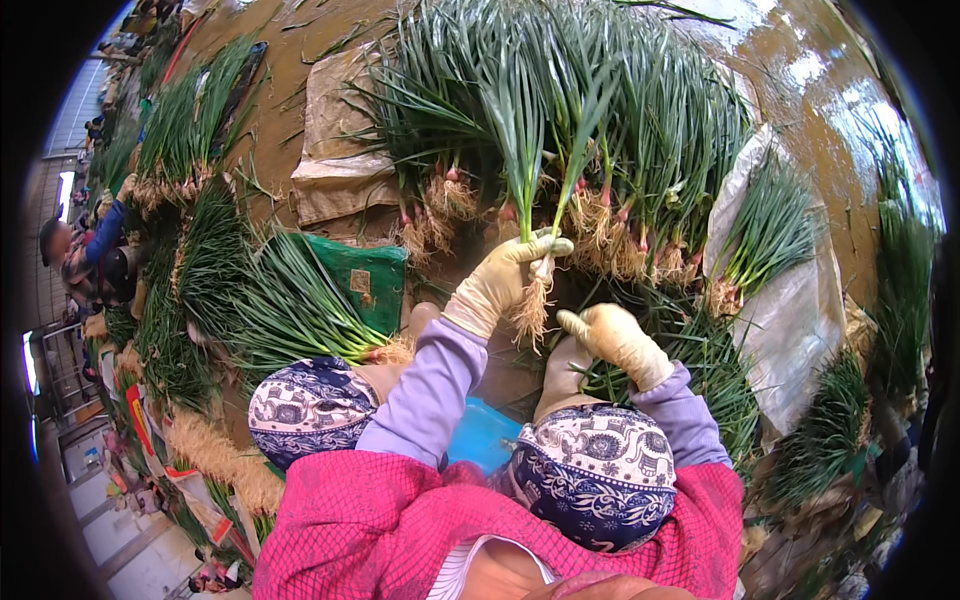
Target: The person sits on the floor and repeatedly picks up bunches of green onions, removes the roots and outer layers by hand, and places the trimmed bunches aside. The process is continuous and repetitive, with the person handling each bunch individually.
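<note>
My left hand (501, 281), in a cream glove, grips the stems of green garlic plants (536, 180) just above their bulbs. Pale roots (531, 311) hang below the fist, and the leaves point away from me. To the right, over my knee, is my gloved right hand (616, 341), apart from the held plants. Its fingers are curled and the thumb side points left; whether anything is inside is hidden. Beyond both hands lies a wide heap of green garlic (660, 150) with reddish bulbs and roots towards me. Loose green leaves (709, 367) lie beside my right forearm.
A laid bundle of garlic (307, 300) is by my left knee, near a green sack (367, 281). Another small bundle (772, 225) rests on a whitish sheet (799, 322) at right. A person (97, 247) works at far left. The brown floor (817, 112) looks wet.
</note>
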Tool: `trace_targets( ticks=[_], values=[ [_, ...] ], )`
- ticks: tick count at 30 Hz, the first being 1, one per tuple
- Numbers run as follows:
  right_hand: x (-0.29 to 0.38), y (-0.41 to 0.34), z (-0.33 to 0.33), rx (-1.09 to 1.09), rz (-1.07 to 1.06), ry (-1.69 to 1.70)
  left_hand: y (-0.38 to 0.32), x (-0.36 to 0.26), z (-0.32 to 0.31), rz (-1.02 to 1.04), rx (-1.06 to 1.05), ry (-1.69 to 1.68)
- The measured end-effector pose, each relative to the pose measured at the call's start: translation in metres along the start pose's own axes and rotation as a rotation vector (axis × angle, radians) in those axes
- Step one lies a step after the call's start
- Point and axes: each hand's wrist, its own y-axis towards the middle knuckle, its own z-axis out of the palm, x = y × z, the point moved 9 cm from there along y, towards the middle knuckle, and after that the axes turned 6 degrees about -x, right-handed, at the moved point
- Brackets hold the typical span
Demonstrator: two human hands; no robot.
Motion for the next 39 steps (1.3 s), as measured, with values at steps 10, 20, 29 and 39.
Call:
trace_targets(
  ticks=[10, 20, 29, 39],
  values=[
    [0.043, 0.022, -0.100, -0.582, -0.402, 0.943, -0.011, 0.016, 0.019, -0.135, 0.158, 0.197],
    [-0.214, -0.121, -0.168, -1.333, -0.172, 1.005, 0.021, -0.001, -0.027, 0.172, -0.273, 0.284],
    [-0.192, -0.056, -0.192, -1.497, -0.029, 0.138, 0.016, 0.004, 0.013, 0.031, 0.161, -0.152],
    [-0.016, -0.017, -0.157, -1.300, 0.011, 0.293, 0.004, -0.019, 0.051, 0.197, 0.172, -0.141]
  ],
)
